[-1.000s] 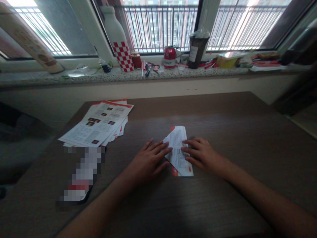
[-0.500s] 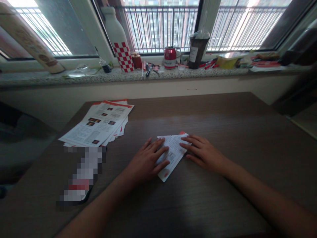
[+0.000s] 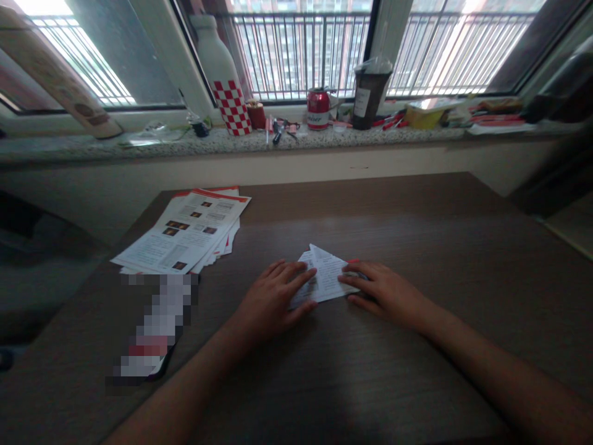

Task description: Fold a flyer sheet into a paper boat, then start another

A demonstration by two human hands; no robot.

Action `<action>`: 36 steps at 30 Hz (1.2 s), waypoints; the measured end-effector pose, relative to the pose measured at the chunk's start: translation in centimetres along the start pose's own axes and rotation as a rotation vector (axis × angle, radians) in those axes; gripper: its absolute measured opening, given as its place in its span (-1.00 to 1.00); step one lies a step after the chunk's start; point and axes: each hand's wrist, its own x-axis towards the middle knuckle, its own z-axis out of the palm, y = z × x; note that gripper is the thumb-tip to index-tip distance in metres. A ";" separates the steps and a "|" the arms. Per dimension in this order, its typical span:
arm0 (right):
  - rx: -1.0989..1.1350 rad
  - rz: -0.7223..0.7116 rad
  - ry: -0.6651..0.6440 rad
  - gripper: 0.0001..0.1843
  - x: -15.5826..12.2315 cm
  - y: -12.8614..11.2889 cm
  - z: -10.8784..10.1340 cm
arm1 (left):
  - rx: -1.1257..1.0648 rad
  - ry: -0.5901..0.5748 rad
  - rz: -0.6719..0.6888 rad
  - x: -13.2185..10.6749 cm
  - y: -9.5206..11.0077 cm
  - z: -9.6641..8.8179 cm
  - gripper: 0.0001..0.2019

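Note:
A folded printed leaflet [image 3: 327, 278], white with small text and a red edge, lies on the brown wooden table [image 3: 417, 235] between my hands. My left hand [image 3: 274, 301] lies flat with fingers stretched out, its fingertips pressing on the leaflet's left part. My right hand [image 3: 383, 292] also lies flat, fingers extended, its fingertips on the leaflet's right edge. One corner of the paper stands up slightly at the top.
A stack of printed leaflets [image 3: 185, 232] lies at the table's far left. A blurred-out flat object [image 3: 155, 327] lies left of my forearm. On the stone windowsill stand a checkered bottle [image 3: 227, 80], a red can [image 3: 317, 109], a dark cup [image 3: 368, 93] and small clutter.
The folded leaflet has been turned on the table from upright to lying crosswise, and it looks smaller and more compact. Both hands stayed on it, shifting slightly.

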 end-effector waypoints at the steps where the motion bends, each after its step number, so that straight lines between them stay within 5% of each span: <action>1: 0.000 0.001 0.006 -0.57 0.0 0.0 0.0 | -0.016 -0.001 0.005 0.0 0.0 0.0 -0.44; 17: 0.019 -0.024 -0.012 -0.59 0.4 0.2 -0.1 | -0.014 0.043 0.044 0.4 0.0 0.7 -0.72; 22: 0.037 -0.035 0.031 -0.74 0.7 0.3 0.1 | -0.027 0.043 0.040 0.6 0.4 0.2 -0.74; 36: 0.184 0.111 0.135 -0.81 1.3 0.2 0.8 | -0.137 0.125 -0.012 1.0 0.0 1.2 -0.75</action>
